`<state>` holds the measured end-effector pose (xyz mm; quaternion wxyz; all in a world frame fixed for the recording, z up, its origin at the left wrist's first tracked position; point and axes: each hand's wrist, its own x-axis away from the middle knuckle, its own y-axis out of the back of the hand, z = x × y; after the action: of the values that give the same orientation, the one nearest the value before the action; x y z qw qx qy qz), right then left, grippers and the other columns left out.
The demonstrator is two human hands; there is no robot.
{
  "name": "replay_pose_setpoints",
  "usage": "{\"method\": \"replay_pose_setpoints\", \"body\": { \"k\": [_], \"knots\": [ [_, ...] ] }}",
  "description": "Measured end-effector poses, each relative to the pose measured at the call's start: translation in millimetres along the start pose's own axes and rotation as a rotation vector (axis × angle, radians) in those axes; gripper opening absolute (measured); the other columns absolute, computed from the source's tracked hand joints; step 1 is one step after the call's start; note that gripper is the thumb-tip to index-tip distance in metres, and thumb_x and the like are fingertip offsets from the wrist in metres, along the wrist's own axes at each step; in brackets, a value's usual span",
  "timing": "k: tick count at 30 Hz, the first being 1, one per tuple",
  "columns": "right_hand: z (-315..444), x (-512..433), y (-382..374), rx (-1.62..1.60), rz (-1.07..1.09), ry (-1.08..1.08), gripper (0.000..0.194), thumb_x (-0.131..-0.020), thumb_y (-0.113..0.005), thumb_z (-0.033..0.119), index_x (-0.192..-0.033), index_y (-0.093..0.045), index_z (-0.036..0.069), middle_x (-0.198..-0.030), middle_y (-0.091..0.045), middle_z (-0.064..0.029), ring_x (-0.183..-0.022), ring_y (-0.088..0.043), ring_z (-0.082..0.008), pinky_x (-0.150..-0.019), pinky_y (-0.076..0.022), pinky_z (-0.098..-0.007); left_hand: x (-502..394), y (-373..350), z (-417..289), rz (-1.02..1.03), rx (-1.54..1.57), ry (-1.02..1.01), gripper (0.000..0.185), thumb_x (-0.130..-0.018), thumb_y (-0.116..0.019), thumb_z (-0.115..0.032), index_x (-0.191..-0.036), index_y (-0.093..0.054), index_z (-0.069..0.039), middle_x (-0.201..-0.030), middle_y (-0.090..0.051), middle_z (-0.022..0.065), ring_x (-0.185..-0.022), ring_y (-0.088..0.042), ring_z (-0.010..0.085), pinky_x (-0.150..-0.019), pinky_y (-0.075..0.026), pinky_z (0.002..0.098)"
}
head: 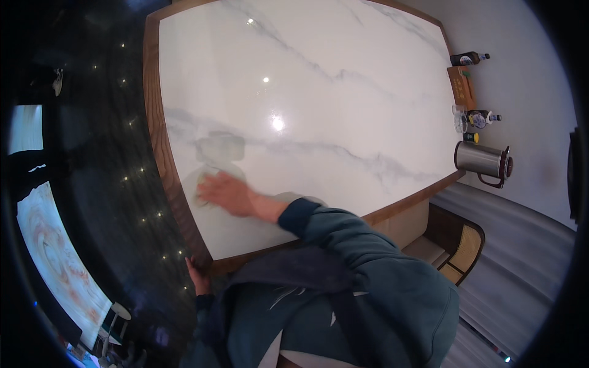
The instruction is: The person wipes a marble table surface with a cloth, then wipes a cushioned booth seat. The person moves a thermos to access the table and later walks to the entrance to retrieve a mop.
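A marble-patterned white table top [294,106] with a brown wooden edge lies before me. My right hand [225,193] reaches across its near left part, palm down and blurred, pressing on a pale cloth [201,193] that shows only at the fingertips. How far the fingers close round the cloth is hard to see. At the table's near left corner is my left hand [198,273], its fingers resting against the wooden edge and partly hidden by the sleeve.
Along the table's right end stand a steel jug [481,158], a small yellow-lidded jar [471,137], glasses [459,120], two dark bottles [468,59] and a brown box [461,87]. A chair with woven panels [467,241] stands by the near side.
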<state>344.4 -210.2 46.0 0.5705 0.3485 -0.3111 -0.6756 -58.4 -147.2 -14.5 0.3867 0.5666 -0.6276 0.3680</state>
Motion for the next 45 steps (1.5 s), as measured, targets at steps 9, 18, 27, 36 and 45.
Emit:
{"method": "replay_pose_setpoints", "body": {
  "k": [9, 18, 27, 36, 45],
  "knots": [
    [-183, 303, 174, 0.776, -0.717, -1.025, 0.036, -0.098, -0.033, 0.018, -0.123, -0.054, 0.003, -0.121, -0.057, -0.0207, -0.113, -0.052, -0.0346, -0.093, -0.0410, -0.0474, -7, -6, -9, 0.124, 0.062, 0.155, 0.063, -0.094, -0.046, -0.054, -0.135, -0.045, -0.006, -0.133, -0.051, 0.0116, -0.123, -0.048, 0.0289, -0.103, -0.040, 0.0429],
    [27, 76, 11, 0.065, -0.037, -0.207, 0.042, -0.084, -0.051, 0.010, -0.126, -0.056, 0.015, -0.139, -0.047, -0.0084, -0.130, -0.042, -0.0283, -0.102, -0.0377, -0.0439, -2, -11, 4, 0.082, 0.124, 0.122, 0.056, -0.093, -0.047, -0.055, -0.124, -0.054, -0.008, -0.125, -0.057, 0.0087, -0.116, -0.054, 0.0261, -0.099, -0.043, 0.0416],
    [-234, 124, 170, 0.612, -0.566, -0.847, 0.041, -0.093, -0.042, 0.015, -0.133, -0.048, 0.006, -0.131, -0.051, -0.0198, -0.118, -0.049, -0.0337, -0.097, -0.0388, -0.0470, 3, -26, 17, -0.154, 0.187, -0.006, 0.059, -0.093, -0.046, -0.058, -0.113, -0.058, -0.004, -0.112, -0.061, 0.0112, -0.105, -0.057, 0.0261, -0.094, -0.045, 0.0397],
    [-37, -96, 18, -0.011, -0.198, -0.148, 0.038, -0.084, -0.049, 0.008, -0.122, -0.054, 0.007, -0.118, -0.057, -0.0152, -0.107, -0.054, -0.0299, -0.094, -0.0401, -0.0433, -4, -18, 13, -0.363, 0.145, -0.171, 0.070, -0.092, -0.044, -0.061, -0.120, -0.051, 0.002, -0.119, -0.054, 0.0144, -0.108, -0.053, 0.0258, -0.097, -0.042, 0.0393],
    [-247, 2, 162, 0.392, -0.397, -0.569, 0.034, -0.092, -0.042, 0.017, -0.122, -0.055, 0.008, -0.121, -0.055, -0.0162, -0.112, -0.053, -0.0323, -0.097, -0.0390, -0.0431, -7, 3, 33, -0.243, 0.209, -0.033, 0.069, -0.092, -0.044, -0.062, -0.120, -0.050, 0.001, -0.118, -0.056, 0.0140, -0.108, -0.054, 0.0274, -0.096, -0.044, 0.0404]
  ]
}}
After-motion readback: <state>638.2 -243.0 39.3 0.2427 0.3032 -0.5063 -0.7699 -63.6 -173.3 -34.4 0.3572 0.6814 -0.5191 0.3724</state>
